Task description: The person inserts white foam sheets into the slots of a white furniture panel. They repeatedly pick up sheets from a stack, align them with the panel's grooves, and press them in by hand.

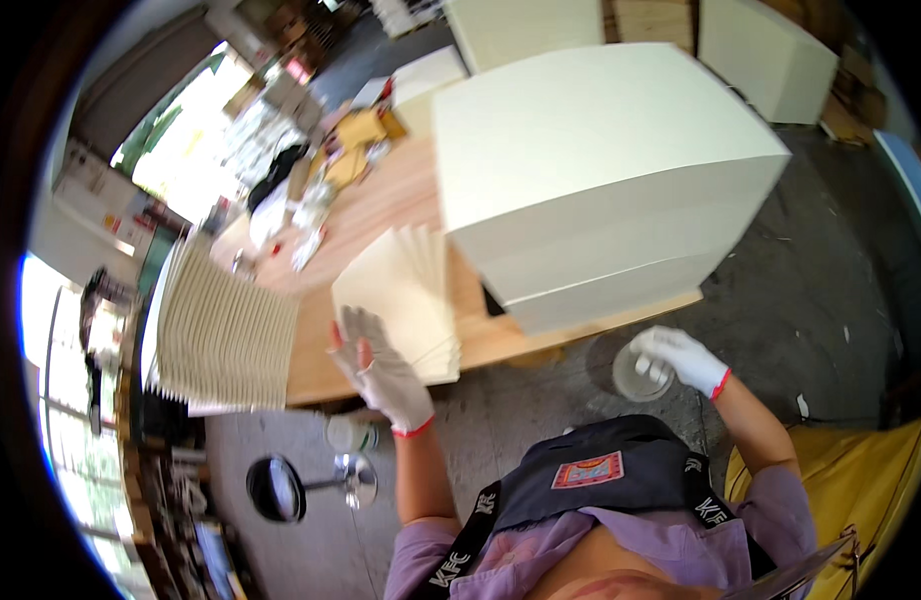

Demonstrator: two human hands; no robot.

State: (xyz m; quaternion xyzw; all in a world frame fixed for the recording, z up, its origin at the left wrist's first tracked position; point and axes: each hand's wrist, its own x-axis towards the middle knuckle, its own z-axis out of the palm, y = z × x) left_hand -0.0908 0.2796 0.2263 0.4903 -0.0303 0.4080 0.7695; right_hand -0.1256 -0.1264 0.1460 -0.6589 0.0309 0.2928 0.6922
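My left hand, in a white glove with some bare fingertips, is raised at the near edge of a fanned set of cream paper sheets. Its fingers are stretched out, and nothing shows in its grip. My right hand, also in a white glove, is off the table's front edge with its fingers curled. A round, translucent thing shows at those fingers; I cannot tell whether they grip it or it lies below. A tall block of stacked white sheets stands beyond my hands on the wooden table.
At the table's left stands a thick, fanned stack of cream sheets. Gloves, yellow envelopes and bags clutter the far left. Below the table are a round-seated stool and a whitish tub. Yellow fabric is near my right arm.
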